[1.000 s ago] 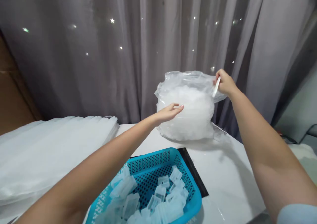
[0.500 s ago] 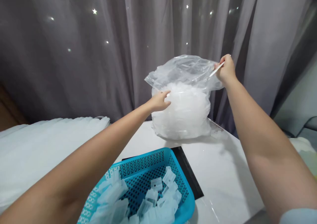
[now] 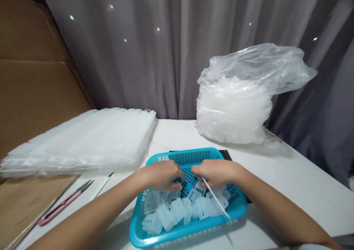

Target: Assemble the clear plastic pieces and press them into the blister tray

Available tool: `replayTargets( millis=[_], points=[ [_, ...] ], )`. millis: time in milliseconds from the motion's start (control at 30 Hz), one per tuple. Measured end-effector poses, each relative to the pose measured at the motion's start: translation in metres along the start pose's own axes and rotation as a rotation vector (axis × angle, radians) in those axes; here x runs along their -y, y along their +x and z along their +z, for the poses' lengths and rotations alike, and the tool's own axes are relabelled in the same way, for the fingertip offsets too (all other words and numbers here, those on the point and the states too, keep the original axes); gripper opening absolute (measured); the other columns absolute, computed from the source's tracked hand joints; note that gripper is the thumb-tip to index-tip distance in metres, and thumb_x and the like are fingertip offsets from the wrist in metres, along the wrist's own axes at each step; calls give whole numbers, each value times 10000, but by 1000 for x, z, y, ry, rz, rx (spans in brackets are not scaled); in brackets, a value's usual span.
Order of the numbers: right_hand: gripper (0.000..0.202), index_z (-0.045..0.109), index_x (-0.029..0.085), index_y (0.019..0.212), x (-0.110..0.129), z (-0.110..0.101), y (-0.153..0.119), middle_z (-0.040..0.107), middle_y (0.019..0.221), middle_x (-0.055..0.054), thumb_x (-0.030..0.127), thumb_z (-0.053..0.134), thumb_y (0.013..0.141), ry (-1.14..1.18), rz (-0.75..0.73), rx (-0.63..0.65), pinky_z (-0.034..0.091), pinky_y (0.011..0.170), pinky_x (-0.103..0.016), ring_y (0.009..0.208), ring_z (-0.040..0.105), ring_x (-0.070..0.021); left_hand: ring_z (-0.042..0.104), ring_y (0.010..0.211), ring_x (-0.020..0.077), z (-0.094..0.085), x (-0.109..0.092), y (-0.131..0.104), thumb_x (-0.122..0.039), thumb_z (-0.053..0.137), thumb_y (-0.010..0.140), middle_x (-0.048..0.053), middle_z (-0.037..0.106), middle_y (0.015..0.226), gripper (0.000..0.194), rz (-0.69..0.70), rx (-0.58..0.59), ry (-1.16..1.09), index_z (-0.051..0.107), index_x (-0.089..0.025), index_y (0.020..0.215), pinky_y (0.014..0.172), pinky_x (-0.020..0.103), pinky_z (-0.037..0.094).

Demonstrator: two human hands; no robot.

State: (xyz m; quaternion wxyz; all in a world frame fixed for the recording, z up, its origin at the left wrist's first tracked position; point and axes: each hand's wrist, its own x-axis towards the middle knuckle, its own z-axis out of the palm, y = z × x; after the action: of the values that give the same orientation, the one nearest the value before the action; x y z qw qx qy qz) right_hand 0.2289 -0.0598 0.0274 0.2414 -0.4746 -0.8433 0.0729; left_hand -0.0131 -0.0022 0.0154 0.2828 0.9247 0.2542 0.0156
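Note:
A blue perforated basket [image 3: 188,229] stands on the white table, holding several translucent plastic pieces [image 3: 177,209]. Over its left part is my left hand [image 3: 163,175], fingers apart and curved downward, with nothing visible between them. My right hand [image 3: 214,172] is over the basket's right part, its fingers closed round a thin white stick [image 3: 217,200] that slants down toward the front rim. Its fingertips hang above the plastic pieces. Behind the basket, a clear plastic bag [image 3: 235,110] full of white translucent items sits upright, its loose top leaning right.
To the left lies a wide flat stack of white translucent packs [image 3: 85,139]. Pink-handled scissors [image 3: 62,207] rest near brown cardboard [image 3: 30,202]. A black flat item [image 3: 226,155] shows under the basket. Grey curtains [image 3: 177,51] hang behind the white table [image 3: 177,130].
Both my hands have left the plastic bag and come down over the basket. The stick is still in my right hand. The view has turned left, and the scissors now show.

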Motion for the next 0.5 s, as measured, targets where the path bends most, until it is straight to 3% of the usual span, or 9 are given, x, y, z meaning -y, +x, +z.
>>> replayTargets(
  millis=[133, 200, 233, 300, 400, 500],
  points=[
    [238, 403, 211, 620, -1, 33, 18, 493, 589, 36, 125, 606, 710, 128, -179, 422, 377, 628, -255, 670, 491, -151, 583, 811, 278, 12, 2, -4, -341, 673, 718, 31, 673, 707, 77, 109, 80, 95, 685, -268, 699, 848, 400, 385],
    [281, 369, 213, 620, -5, 47, 22, 459, 565, 50, 130, 620, 716, 206, -249, 520, 371, 628, -251, 656, 483, -146, 576, 756, 258, 13, 1, -2, -322, 592, 790, 34, 637, 655, 145, 116, 43, 117, 650, -235, 690, 865, 416, 365],
    [288, 356, 215, 631, -8, 52, 23, 475, 579, 50, 148, 615, 737, 272, -244, 501, 375, 630, -251, 661, 491, -146, 572, 724, 241, 12, 1, -1, -319, 537, 829, 32, 622, 652, 179, 87, -8, 97, 635, -221, 716, 859, 414, 367],
    [279, 330, 223, 668, -12, 60, 24, 555, 658, 32, 215, 571, 808, 488, -126, 318, 402, 645, -259, 696, 544, -151, 572, 720, 220, 11, 2, 2, -351, 427, 898, 31, 623, 721, 244, -11, -179, -41, 604, -207, 812, 816, 385, 395],
    [287, 304, 237, 699, -13, 65, 25, 652, 769, -14, 322, 522, 865, 839, 94, 8, 460, 688, -298, 759, 630, -172, 593, 812, 212, 10, 6, 7, -482, 378, 918, 38, 646, 889, 321, -172, -451, -527, 531, -202, 894, 720, 316, 455],
    [315, 319, 244, 705, -8, 67, 26, 699, 789, -31, 387, 554, 858, 1002, 135, -177, 482, 703, -332, 766, 655, -191, 600, 797, 200, 11, 6, 11, -584, 458, 854, 40, 647, 932, 387, -266, -540, -911, 491, -202, 905, 631, 278, 486]
  ],
)
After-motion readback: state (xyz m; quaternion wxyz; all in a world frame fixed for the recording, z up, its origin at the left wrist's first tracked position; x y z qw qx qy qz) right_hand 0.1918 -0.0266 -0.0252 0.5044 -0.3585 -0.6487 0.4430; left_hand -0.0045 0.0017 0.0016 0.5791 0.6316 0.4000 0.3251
